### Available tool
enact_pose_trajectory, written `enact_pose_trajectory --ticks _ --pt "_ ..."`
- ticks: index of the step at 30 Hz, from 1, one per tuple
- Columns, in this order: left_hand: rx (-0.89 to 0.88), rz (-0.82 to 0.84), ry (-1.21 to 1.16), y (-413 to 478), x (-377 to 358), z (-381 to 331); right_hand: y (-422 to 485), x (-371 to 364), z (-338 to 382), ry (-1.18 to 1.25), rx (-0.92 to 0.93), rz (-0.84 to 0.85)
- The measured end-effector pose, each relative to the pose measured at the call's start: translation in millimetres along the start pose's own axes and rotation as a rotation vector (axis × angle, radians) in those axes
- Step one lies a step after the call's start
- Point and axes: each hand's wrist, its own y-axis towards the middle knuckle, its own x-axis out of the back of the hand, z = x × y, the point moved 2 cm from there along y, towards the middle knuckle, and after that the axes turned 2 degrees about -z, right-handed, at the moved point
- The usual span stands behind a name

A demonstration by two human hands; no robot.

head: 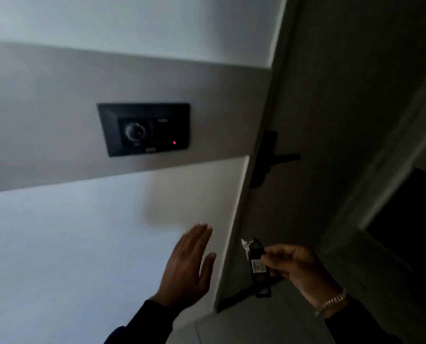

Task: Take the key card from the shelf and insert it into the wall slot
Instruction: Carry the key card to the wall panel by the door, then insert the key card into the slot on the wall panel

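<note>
The key card (256, 264) is sitting pinched in the right hand (298, 269), low in the view at about five o'clock, its grip clamping the card's right edge between thumb and fingertips. The card is dark with a pale label, and its long axis is running nearly upright, top end tipping slightly toward eleven o'clock; a dark tab is hanging below it, though blur is hiding what that is. The wall panel (143, 129), which I am taking to hold the slot, is lying well apart from the card, up toward ten o'clock. The slot itself is too dim to make out; a red light (174, 142) is glowing at the panel's lower right beside a round dial (135, 132).

The left hand (189, 264) is hovering flat, fingers together and straight, holding nothing, its grip apart, just beside the card at its nine o'clock. It is nearer the panel, but the right hand is carrying the card, so the coming move looks like an up-and-left reach by the right.

Count: one card, one panel, one dial, one red light, two hands, one door handle (271, 155) at three o'clock of the panel, one bracelet (331, 302) on the right wrist.
</note>
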Motion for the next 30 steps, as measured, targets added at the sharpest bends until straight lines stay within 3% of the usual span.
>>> enact_pose_trajectory --ticks 5,8,13,16,20,24,30 --pt "0.019 -0.201 0.072 46.3 54.1 -2.6 34.7 -26.6 69.4 0.025 0.16 0.235" --pt "-0.033 -0.327 0.157 77.9 102.9 -3.3 42.0 -54.8 120.4 -0.016 0.356 0.342" --pt "-0.139 -0.463 0.371 138.0 177.7 -4.5 56.2 -104.3 202.2 -0.064 0.681 0.343" --pt "-0.09 -0.458 0.535 158.8 203.3 10.5 58.9 -125.3 235.5 -0.094 0.845 0.307" --pt "-0.084 -0.406 0.762 166.3 212.8 37.7 66.0 -146.7 256.0 -0.097 0.937 0.252" --pt "-0.111 -0.389 0.962 169.2 216.8 60.3 74.6 -166.1 264.7 -0.053 0.914 0.236" --pt "-0.203 -0.422 1.116 171.3 223.7 87.9 89.9 -182.7 260.5 -0.064 0.925 0.213"
